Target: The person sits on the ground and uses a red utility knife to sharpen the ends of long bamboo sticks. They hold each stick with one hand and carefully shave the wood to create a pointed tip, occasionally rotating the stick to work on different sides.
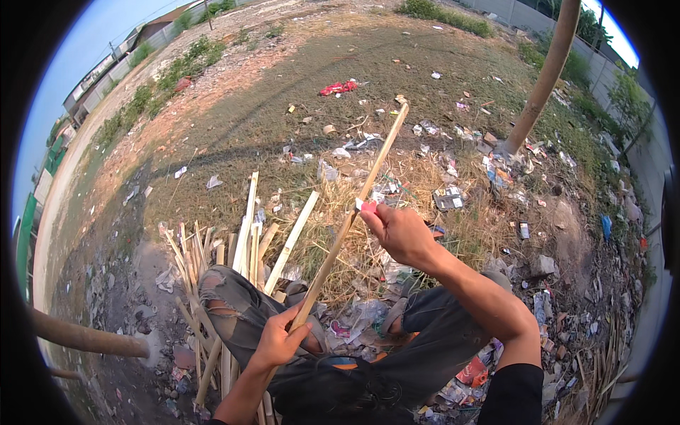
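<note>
Ok, L hand (283,338) gripping wood strip (333,256) low, fingers curled round; R hand (401,234) pinching small red-white piece (368,207) (kind unclear) at strip's R edge, approx midway. Strip's long axis running from L hand up-right, away from body; R hand sitting nearer far end.

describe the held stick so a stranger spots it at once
Find the dark trousers across the bottom of the picture. Above them, a long wooden strip slants up and rightward, gripped low by the left hand. It alone is held, while neighbouring strips bunch beside the left knee.
</note>
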Tool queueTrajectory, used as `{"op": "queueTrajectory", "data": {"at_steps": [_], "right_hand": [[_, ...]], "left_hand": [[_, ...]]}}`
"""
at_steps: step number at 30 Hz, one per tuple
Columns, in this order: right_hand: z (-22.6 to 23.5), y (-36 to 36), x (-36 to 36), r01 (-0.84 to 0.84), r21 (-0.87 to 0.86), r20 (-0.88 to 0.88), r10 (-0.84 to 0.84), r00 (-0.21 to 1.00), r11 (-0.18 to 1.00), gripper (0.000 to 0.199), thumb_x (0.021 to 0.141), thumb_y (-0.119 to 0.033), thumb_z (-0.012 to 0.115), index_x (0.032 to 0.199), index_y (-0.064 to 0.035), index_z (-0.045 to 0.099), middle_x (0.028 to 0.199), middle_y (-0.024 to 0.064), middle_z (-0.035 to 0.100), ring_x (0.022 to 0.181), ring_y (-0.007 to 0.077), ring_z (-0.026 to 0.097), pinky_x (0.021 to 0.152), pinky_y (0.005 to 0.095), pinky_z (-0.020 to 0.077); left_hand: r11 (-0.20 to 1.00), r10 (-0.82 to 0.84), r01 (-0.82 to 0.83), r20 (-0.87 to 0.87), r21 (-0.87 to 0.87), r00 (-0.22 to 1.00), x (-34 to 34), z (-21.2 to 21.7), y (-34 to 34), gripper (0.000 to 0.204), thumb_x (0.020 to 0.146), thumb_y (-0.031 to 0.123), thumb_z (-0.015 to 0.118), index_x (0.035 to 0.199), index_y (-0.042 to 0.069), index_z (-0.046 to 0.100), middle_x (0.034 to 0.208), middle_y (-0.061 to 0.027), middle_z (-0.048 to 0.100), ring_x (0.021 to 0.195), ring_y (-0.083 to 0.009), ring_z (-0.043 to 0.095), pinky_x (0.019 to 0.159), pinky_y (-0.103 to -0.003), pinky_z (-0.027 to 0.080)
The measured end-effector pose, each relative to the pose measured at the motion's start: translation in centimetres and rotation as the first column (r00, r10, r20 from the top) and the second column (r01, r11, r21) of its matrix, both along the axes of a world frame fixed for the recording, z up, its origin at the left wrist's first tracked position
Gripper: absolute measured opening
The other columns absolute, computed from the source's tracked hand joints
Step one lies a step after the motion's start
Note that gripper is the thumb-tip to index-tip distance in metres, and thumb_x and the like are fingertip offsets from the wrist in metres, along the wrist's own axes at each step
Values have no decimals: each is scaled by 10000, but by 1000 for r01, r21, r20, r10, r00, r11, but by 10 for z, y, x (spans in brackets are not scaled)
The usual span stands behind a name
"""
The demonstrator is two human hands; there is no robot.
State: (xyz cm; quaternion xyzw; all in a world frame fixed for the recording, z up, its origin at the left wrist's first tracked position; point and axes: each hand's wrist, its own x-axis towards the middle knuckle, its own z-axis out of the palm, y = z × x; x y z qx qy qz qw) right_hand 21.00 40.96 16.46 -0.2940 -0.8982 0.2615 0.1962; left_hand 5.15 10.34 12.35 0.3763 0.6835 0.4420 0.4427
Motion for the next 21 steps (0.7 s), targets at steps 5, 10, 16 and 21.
{"op": "queueTrajectory", "data": {"at_steps": [5,10,16,21], "right_hand": [[-3,-24,7,-161,68,83,155,984,985,579,1087,-550,499,908,-34,689,607,218,636,627,448,687,595,543,543],[-13,-25,-4,-157,52,41,155,987,986,549,1079,-544,520,930,-40,681,664,219,669,676,457,694,658,558,550],[4,116,39,425,-41,-116,-427,897,904,697,1103,-580,463,913,53,684,698,242,640,684,406,638,718,514,492],[6,156,89,385,-427,-414,-556,721,818,591,1093,-608,503,777,-108,506,598,-81,348,509,49,316,469,276,277]], "left_hand": [[998,8,-7,-10,70,1000,3,-1,-7,530,988,60,676,1502,-18,571,803,68,552,680,-6,453,608,-207,383],[999,21,-16,-108,43,994,-5,-4,-19,573,969,68,702,1517,-15,556,819,64,562,695,-18,465,625,-215,399],[990,-83,71,-96,-121,992,-11,-11,-67,547,936,67,748,1467,15,626,827,47,632,756,-29,525,695,-222,464],[997,-81,82,-82,7,993,-9,-15,-98,546,922,46,754,1455,20,638,792,45,621,731,-38,530,686,-225,466]]}}
